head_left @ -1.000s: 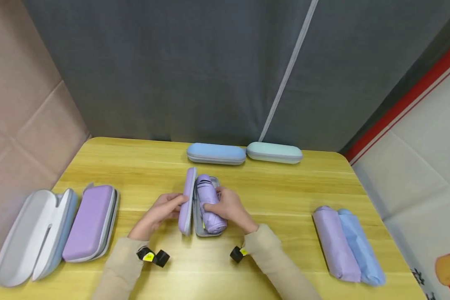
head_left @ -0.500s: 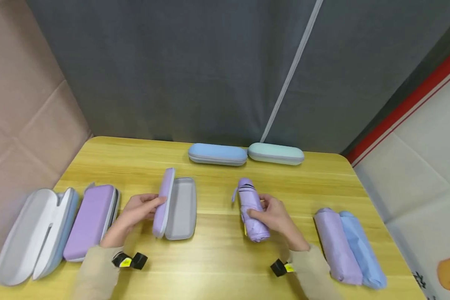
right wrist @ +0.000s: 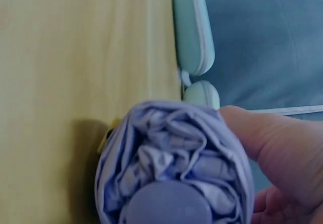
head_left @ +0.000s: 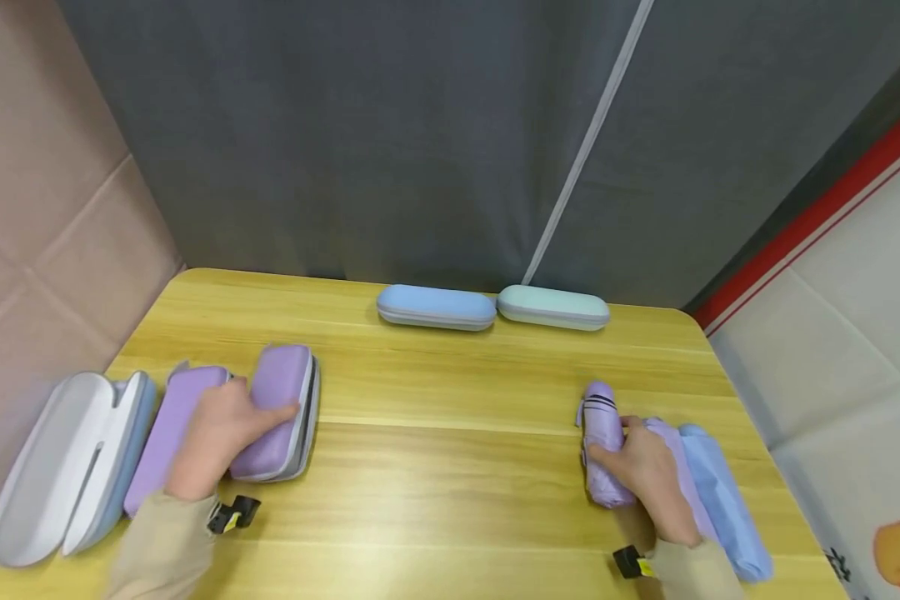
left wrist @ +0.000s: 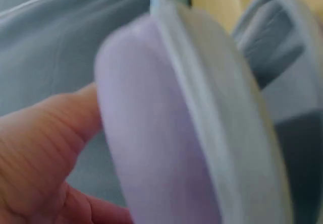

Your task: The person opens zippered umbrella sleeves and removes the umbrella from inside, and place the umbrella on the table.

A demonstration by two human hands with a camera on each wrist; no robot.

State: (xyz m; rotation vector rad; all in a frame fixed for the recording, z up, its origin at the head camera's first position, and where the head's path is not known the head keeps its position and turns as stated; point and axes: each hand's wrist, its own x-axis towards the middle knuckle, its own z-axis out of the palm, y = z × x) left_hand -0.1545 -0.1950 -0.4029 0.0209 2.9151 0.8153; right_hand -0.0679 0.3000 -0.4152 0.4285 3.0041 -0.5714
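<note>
Where I see the left hand (head_left: 221,429): thumb and fingers grasp the partly open purple case (head_left: 273,446) across its width, a hold that, I judge, steadies its lid; it lies just right of a second purple case (head_left: 168,437).
Right hand (head_left: 648,471): thumb and fingers wrapped round the folded umbrella (head_left: 605,429), whose slim shape likely suits that sideways grasp; whether it touches the table (head_left: 435,467), I can't tell.
Purple roll (head_left: 682,462) and blue roll (head_left: 723,500): side by side, presumably to save room.
Blue case (head_left: 437,308) and mint case (head_left: 553,307): end to end along the far edge, probably out of the hands' way.
</note>
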